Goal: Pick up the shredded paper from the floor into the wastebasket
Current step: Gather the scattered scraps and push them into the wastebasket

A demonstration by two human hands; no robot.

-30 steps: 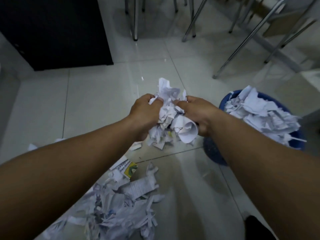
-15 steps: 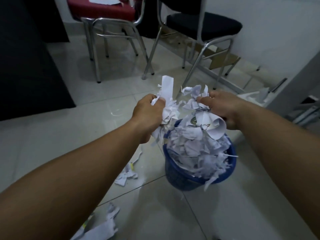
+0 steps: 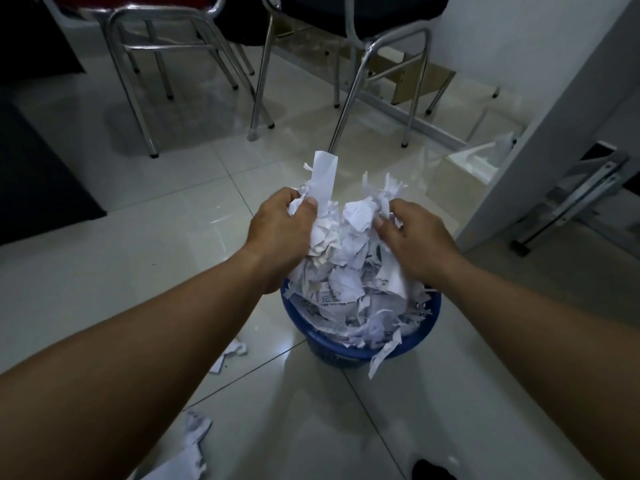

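A blue wastebasket (image 3: 420, 337) stands on the tiled floor, heaped above its rim with white shredded paper (image 3: 349, 292). Directly over it I hold a bundle of shredded paper (image 3: 341, 221) between both hands. My left hand (image 3: 280, 233) grips the bundle's left side, thumb pressed on a long strip that sticks up. My right hand (image 3: 412, 237) is on the right side, its fingers spreading and only loosely touching the paper. The bundle rests on top of the heap.
Loose paper scraps (image 3: 232, 353) lie left of the basket and more paper (image 3: 188, 445) lies at the lower left. Two metal-legged chairs (image 3: 145, 53) stand behind. A white panel (image 3: 554, 126) rises at the right with a metal bracket (image 3: 575, 199).
Both hands have carried the bundle from the floor pile to over the wastebasket and lowered it onto the heap. My right hand's fingers have loosened.
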